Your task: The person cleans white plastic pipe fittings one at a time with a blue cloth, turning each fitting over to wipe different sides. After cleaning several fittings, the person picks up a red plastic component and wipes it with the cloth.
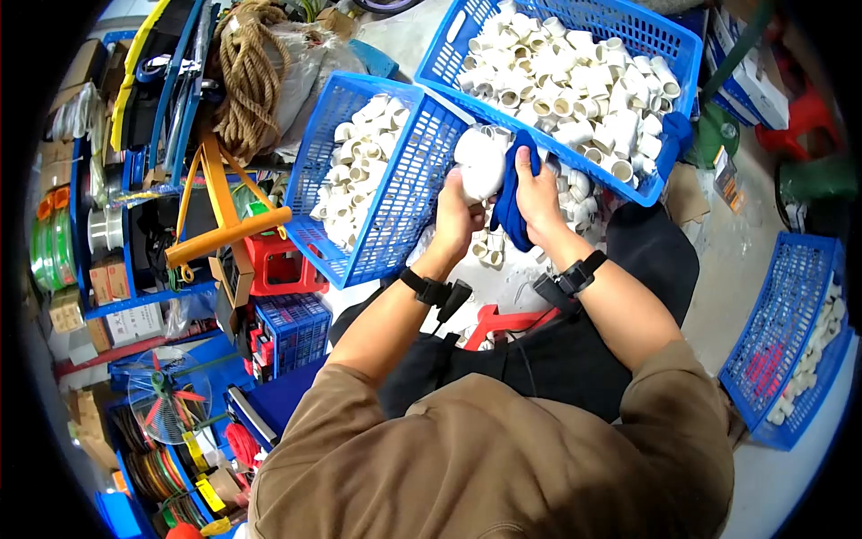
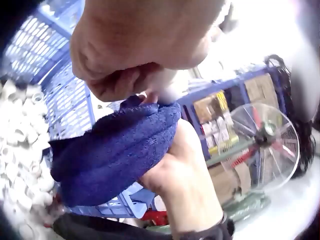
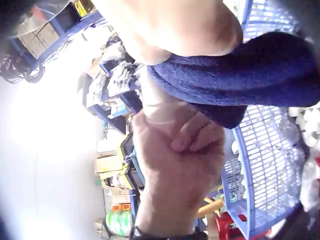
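Observation:
A white rounded pipe fitting is gripped in the left hand, whose fingers curl round its lower part. A dark blue cloth is held by the right hand, thumb on top, against the fitting's right side. In the left wrist view the cloth drapes over the right hand, below the left hand. The right wrist view shows the left hand with curled fingers under the cloth; part of the fitting is hidden there.
Blue baskets of white fittings stand ahead and to the left; another basket is at the far right. Loose fittings lie below the hands. A red stool and an orange frame are on the left.

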A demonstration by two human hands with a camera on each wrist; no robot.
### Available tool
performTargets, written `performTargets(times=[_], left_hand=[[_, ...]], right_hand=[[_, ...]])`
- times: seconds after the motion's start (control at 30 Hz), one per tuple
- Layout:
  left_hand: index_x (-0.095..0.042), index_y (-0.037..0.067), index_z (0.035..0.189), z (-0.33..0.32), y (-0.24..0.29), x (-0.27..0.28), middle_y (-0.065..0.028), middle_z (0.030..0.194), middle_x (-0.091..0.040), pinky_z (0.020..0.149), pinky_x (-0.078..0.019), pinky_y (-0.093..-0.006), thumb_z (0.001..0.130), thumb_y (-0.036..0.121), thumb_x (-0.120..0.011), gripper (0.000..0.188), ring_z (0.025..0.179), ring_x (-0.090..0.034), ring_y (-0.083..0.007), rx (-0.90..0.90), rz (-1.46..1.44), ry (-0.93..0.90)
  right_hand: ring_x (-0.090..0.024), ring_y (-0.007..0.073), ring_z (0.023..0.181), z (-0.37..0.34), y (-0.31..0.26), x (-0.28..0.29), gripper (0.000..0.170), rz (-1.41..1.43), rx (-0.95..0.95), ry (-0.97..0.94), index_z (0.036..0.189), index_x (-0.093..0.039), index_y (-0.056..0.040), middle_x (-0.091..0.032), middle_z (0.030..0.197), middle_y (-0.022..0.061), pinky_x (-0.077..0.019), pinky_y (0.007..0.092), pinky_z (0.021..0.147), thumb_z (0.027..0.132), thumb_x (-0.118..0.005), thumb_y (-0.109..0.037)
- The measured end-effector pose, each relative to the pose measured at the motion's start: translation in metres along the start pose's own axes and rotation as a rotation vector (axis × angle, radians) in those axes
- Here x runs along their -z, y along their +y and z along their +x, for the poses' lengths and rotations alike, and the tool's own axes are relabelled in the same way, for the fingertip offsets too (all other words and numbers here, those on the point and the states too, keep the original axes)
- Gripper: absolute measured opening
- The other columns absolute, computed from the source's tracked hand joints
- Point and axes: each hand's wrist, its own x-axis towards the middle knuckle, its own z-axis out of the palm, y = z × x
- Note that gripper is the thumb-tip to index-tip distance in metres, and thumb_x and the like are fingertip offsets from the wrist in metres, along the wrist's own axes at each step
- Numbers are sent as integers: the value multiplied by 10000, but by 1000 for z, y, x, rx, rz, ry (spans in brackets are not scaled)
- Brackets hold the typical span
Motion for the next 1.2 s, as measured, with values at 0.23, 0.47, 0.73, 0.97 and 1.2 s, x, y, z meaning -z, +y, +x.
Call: performTargets(times=[0.23, 0.47, 0.73, 0.97, 1.2], left_hand=[[-553, 157, 895, 70, 5, 99, 73, 553, -302, 431, -228, -271, 966, 620, -379, 500, 445, -298, -85, 440, -412, 347], [-38, -1, 1544, 150, 62, 200, -221, 1286, -572, 825, -537, -368, 980, 620, -459, 939, 1099, -636, -307, 96, -229, 336], [-612, 46, 1163, 154, -104, 187, -90, 1055, -704, 788, -517, -343, 980, 419, -547, 420, 927, -689, -187, 482, 281, 4], [-723, -51, 1031, 131, -291, 228, -276, 1101, -684, 970, -495, -440, 882, 381, -594, 474, 1065, -658, -396, 464, 1148, -275], [-431, -115, 1377, 119, -398, 268, -333, 1333, -546, 1090, -410, -428, 868, 437, -616, 773, 1268, -539, -412, 809, 993, -35]], right_hand=[[-644, 217, 645, 8, -4, 0, 445, 182, -359, -141, 1052, -529, -56, -610, 837, 92, -560, 349, 592, 1032, -460, -494], [-630, 215, 654, 13, 0, -5, 416, 206, -332, -180, 1039, -523, -63, -609, 841, 84, -548, 347, 611, 1037, -465, -475], [-668, 220, 724, 19, 1, 2, 519, 294, -385, -257, 1214, -539, -72, -682, 1041, 126, -576, 372, 664, 1012, -425, -536], [-685, 268, 729, 34, 7, -5, 456, 414, -470, -291, 1281, -506, -39, -673, 1102, 173, -584, 364, 677, 1032, -409, -409], [-697, 291, 751, 41, 26, -28, 490, 246, -590, -226, 1332, -430, -19, -651, 1149, 226, -597, 362, 666, 1019, -425, -396]])
